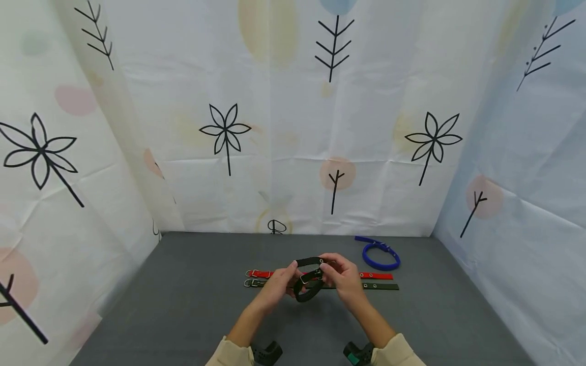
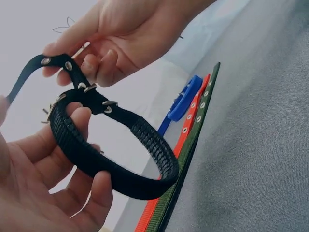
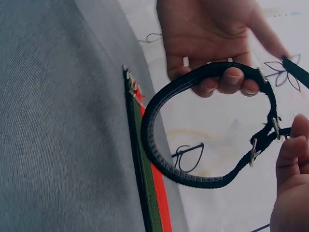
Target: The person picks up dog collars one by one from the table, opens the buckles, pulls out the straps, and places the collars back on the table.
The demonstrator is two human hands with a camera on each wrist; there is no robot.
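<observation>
Head view: the black collar (image 1: 312, 276) is up in both hands, crossing the middle of the red strap (image 1: 376, 276); the green strap (image 1: 383, 286) runs just on the near side of that red strap, the blue collar (image 1: 383, 266) beyond its right end. Over to the left wrist, which shows ridged lining (image 2: 154, 142) and metal eyelets (image 2: 68, 65): the left hand (image 1: 277, 282) curls its fingers round the band, the right hand (image 1: 342, 274) pinches the tail. Right wrist now: a wide, rounded loop, metal fittings (image 3: 275, 129) gleaming!
</observation>
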